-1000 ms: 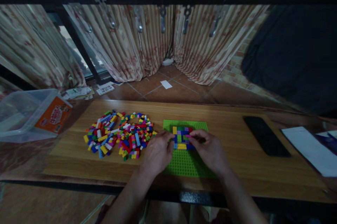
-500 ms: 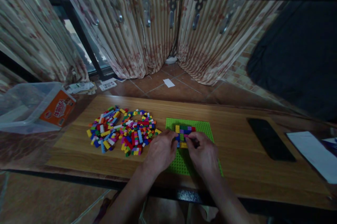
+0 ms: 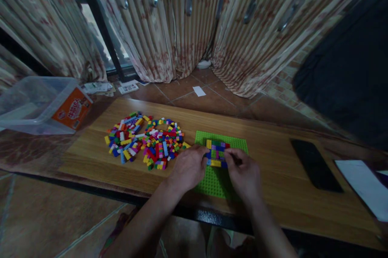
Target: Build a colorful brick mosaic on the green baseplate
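Note:
A low rectangle of joined toy bricks [image 3: 216, 154] in yellow, blue, green, purple and red is on the upper part of a bright green studded baseplate [image 3: 214, 184]. My left hand [image 3: 188, 168] is closed, thumb and fingertips at the rectangle's left edge. At its right edge, my right hand [image 3: 246, 172] is closed too, the fingers bent in a pinch against the bricks. The fingers hide parts of both edges. Whether a loose brick is between the fingers of either hand cannot be made out.
Two piles of loose bricks, a left one [image 3: 125, 137] and a right one [image 3: 165, 145], lie on the wooden table [image 3: 266, 145]. A black phone-like slab [image 3: 317, 165] and white paper [image 3: 362, 185] are at the right. A clear plastic bin [image 3: 39, 104] stands at the left.
The view has tilted down and turned slightly. My right hand has shifted a little to the right along the brick rectangle, uncovering more of its middle; my left hand stays at the left edge.

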The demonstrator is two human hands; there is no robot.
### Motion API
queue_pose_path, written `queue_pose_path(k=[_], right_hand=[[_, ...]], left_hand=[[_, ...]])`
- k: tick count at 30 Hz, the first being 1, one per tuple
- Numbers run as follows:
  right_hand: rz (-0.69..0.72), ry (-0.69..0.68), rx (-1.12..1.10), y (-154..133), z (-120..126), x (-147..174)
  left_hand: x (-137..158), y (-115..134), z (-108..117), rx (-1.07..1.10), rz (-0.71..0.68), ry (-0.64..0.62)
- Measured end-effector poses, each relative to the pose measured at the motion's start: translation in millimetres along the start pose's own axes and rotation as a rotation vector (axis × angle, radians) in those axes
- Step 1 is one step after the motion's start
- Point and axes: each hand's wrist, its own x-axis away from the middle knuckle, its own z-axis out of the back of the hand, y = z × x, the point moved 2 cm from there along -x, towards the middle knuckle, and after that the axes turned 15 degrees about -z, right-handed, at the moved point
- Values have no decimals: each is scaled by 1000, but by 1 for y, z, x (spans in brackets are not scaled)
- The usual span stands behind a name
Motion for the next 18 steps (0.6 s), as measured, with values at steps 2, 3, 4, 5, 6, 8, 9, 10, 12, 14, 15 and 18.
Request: queue_pose_path(k=[2, 3, 4, 5, 6, 8, 9, 10, 12, 14, 15, 18], right_hand=[[-20, 30, -23, 3, 2, -4], [-21, 37, -28, 4, 2, -5], [-15, 39, -26, 4, 2, -7], [-7, 37, -20, 4, 2, -7], [3, 32, -11, 3, 1, -8], [23, 19, 2, 2, -1, -8], [31, 16, 3, 2, -2, -7], [35, 17, 1, 2, -3, -7], [32, 23, -10, 2, -5, -7], [10, 37, -21, 3, -6, -8], [-7, 47, -27, 3, -7, -8], [-64, 85, -50, 5, -10, -11]], left_hand=[[0, 0, 0, -5, 0, -4], [0, 0, -1, -6, 1, -4], [1, 0, -1, -7, 0, -2], [1, 0, -1, -6, -1, 1], [1, 0, -1, -5, -2, 4], [0, -1, -2, -1, -5, 9], [0, -1, -2, 2, -7, 11], [0, -1, -2, 4, -10, 13], [0, -1, -2, 7, -15, 16], [0, -1, -3, 7, -14, 20], [0, -1, -3, 5, -12, 21], [1, 0, -3, 5, -16, 15]])
